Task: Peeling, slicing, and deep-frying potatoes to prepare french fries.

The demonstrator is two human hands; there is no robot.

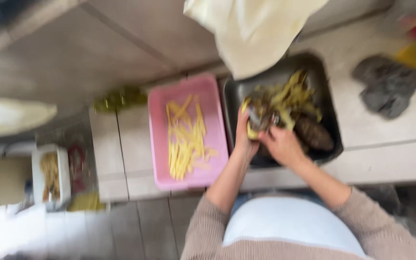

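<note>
My left hand (244, 132) is curled around a small pale-yellow, partly peeled vegetable piece (253, 126); fingers closed on it, thumb side up. My right hand (281, 144) sits just beside it, touching the same piece from the right, fingers bent; the frame is motion-blurred, so I cannot tell whether it grips the piece or something small against it. Both hands hover over the near left part of a dark grey tray (327, 98).

In the tray: a loose heap of yellow-green peelings (292, 96) toward the far side, and a brown, rough-skinned vegetable (314, 134) lying just right of my right hand, near the tray's front edge.

Directly left of the grey tray, touching or nearly touching it, a pink tray (159, 144) holds a scatter of pale yellow cut strips (184, 139), mostly lengthwise. Both trays sit at the front edge of the light tiled counter (386, 125).

Further right on the counter, well apart from the trays, a crumpled grey cloth (386, 84). At the far right corner, a blurred red and yellow object, kind unclear. A cream cloth or bag (253, 29) hangs over the far edge of the grey tray.

Off the counter's left end, lower down, a white tub (62, 168) with brownish contents; too blurred to identify.
</note>
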